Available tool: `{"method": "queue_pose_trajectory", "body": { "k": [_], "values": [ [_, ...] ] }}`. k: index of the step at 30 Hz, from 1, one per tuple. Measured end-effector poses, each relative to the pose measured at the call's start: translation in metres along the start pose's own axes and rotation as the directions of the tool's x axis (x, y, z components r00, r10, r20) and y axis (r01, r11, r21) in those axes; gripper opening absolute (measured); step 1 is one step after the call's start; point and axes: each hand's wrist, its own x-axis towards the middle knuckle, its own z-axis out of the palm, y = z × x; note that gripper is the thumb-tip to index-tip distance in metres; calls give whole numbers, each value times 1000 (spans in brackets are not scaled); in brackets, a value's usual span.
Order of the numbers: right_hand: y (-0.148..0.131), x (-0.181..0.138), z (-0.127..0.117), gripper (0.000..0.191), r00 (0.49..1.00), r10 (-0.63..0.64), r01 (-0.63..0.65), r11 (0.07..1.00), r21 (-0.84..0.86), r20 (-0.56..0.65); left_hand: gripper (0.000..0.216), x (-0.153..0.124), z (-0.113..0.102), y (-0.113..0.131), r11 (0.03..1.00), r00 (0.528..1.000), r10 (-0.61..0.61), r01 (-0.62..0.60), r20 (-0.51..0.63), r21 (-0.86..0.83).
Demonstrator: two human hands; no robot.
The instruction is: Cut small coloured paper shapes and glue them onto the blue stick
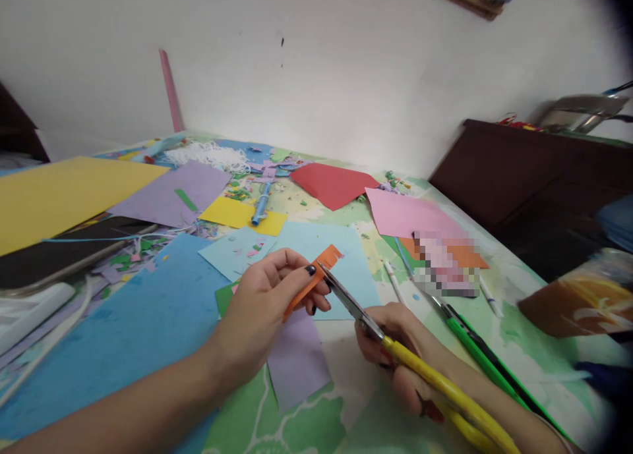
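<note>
Between the thumb and fingers of my left hand (267, 302) is a narrow orange paper strip (330, 257), its upper end showing small cuts along the edge. My right hand (400, 348) is wrapped round a pair of scissors (363, 315) with yellow handles. Their blade tips touch or nearly touch the strip beside my left thumb; whether the blades are apart is hard to tell. Below my hands lie a light blue sheet (346, 243) and a lilac paper piece (299, 365).
A green utility knife (475, 348) lies right of my right hand. Blue (123, 335), yellow (64, 190), red (331, 184) and pink (415, 213) sheets cover the table. A phone (74, 250) is at left, a plastic cup (583, 296) at right. White shredded strands (208, 156) lie near the wall.
</note>
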Motion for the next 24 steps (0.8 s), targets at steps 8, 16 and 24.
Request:
{"method": "queue_pose_trajectory", "body": {
  "k": [8,16,24],
  "values": [
    [-1,3,3,48,1000,-2,2,1000,-11,-8,10,1,1,0,1000,1000,3,-3,-4,11],
    [-6,2,5,40,1000,-8,8,999,-32,-10,9,1,0,-2,1000,1000,10,-9,9,-7],
    [-10,0,10,27,999,31,-31,999,-22,-36,10,1,1,-1,1000,1000,10,-10,4,4]
  ]
}}
